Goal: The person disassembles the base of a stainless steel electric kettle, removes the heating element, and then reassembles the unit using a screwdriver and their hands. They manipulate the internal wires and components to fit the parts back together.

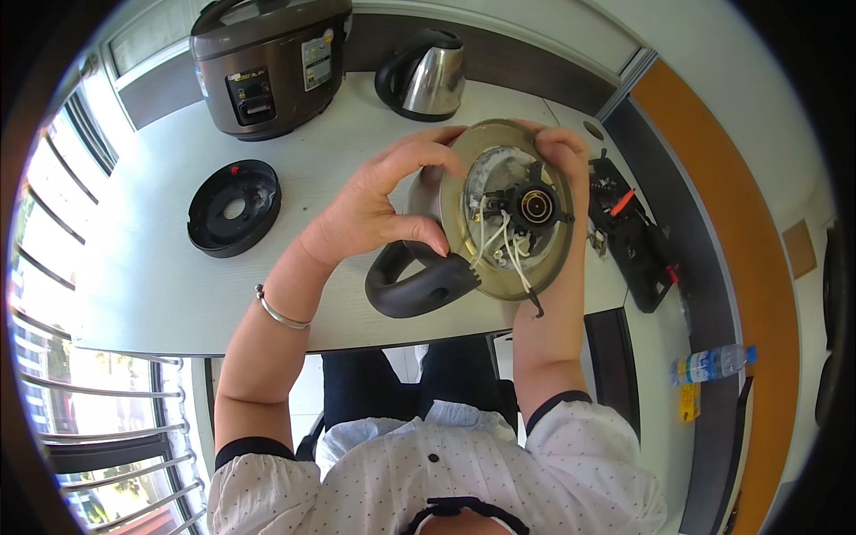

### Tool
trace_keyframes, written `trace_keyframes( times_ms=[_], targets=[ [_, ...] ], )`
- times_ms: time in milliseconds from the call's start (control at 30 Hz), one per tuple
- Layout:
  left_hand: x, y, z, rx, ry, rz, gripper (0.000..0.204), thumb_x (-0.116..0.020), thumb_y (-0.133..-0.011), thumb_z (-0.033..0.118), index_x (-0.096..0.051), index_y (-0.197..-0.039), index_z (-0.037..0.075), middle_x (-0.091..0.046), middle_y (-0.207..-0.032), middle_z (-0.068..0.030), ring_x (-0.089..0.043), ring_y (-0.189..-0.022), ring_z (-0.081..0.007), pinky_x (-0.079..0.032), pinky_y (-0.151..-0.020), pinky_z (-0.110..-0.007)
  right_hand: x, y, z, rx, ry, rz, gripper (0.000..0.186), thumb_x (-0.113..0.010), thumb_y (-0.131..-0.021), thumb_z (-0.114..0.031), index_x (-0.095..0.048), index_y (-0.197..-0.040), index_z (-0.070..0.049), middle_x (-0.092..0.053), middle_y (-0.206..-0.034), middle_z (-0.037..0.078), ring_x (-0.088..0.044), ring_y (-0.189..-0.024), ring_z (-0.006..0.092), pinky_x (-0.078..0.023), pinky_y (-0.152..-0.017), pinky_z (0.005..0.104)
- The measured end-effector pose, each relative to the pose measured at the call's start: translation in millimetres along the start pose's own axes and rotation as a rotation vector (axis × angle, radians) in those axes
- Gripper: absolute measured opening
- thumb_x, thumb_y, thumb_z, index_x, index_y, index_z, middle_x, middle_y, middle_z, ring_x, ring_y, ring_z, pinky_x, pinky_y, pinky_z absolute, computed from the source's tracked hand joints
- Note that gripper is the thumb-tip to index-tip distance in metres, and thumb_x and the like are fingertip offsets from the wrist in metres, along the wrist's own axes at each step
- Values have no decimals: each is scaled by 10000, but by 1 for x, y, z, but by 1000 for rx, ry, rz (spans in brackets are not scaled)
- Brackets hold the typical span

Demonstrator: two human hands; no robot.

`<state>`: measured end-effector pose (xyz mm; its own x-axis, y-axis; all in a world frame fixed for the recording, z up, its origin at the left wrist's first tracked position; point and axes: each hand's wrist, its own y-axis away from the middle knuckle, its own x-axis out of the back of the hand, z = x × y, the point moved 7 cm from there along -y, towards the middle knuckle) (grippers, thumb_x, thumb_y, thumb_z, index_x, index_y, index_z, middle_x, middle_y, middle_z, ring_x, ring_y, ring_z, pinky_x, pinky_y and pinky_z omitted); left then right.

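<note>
An electric kettle is tipped in my hands, its opened underside facing me. White wires and a round black connector show inside the base. My left hand grips the metal body from the left, thumb near the black handle. Around the right rim wraps my right hand, its fingertips over the top edge and its palm partly behind the kettle. A dark loose wire end hangs below the rim. On the table to the left lies a round black base cover with a hole in its middle.
A brown rice cooker stands at the back left, with a second steel kettle beside it. At the right lies an open black tool case with a red-orange tool. A plastic water bottle is farther right. The white table's front edge is near me.
</note>
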<state>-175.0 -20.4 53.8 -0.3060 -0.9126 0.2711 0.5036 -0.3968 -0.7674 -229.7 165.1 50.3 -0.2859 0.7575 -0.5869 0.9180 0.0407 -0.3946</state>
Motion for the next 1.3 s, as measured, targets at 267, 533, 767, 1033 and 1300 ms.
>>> trace_keyframes(
  times_ms=[267, 533, 767, 1033, 1300],
  targets=[
    [-2, -3, 10, -62, -70, -36, 530, -852, -552, 305, -555, -922, 69, -460, -1349, -198, -487, -1185, -342, -408, -976, -400, -14, 19, -1, -13, -27, 59, 159, -542, -787, -102, -545, -932, -37, -633, -985, 203, -657, -894, 263, -574, -759, 350],
    [1, -7, 14, -38, -6, -7, 533, -861, -454, 242, -545, -841, 58, -478, -1321, -272, -476, -1230, -379, -380, -1005, -404, 5, -8, -2, -92, 125, -54, 312, -618, -763, -164, -603, -1023, 8, -655, -995, 168, -653, -901, 237, -543, -801, 317],
    [21, -2, 4, 68, 1, 103, 501, -857, -448, 222, -559, -817, 61, -507, -1302, -258, -460, -1262, -350, -369, -1017, -387, 20, -29, 7, -230, 198, -170, 405, -635, -765, -233, -639, -1090, 8, -662, -1012, 134, -624, -949, 199, -493, -850, 307],
    [30, -4, 11, 6, -261, 125, 491, -871, -444, 222, -566, -789, 50, -505, -1302, -264, -531, -1189, -334, -414, -972, -375, 28, -44, 23, -262, 388, -220, 396, -620, -807, -194, -613, -1151, 2, -654, -1047, 104, -612, -957, 183, -460, -872, 280],
    [15, -4, 21, -111, -522, 140, 483, -886, -438, 245, -616, -794, 60, -515, -1272, -283, -629, -978, -309, -502, -840, -346, 32, -45, 26, -198, 529, -122, 380, -642, -804, -190, -626, -1134, -2, -669, -994, 81, -615, -924, 166, -450, -859, 270]
  ],
)
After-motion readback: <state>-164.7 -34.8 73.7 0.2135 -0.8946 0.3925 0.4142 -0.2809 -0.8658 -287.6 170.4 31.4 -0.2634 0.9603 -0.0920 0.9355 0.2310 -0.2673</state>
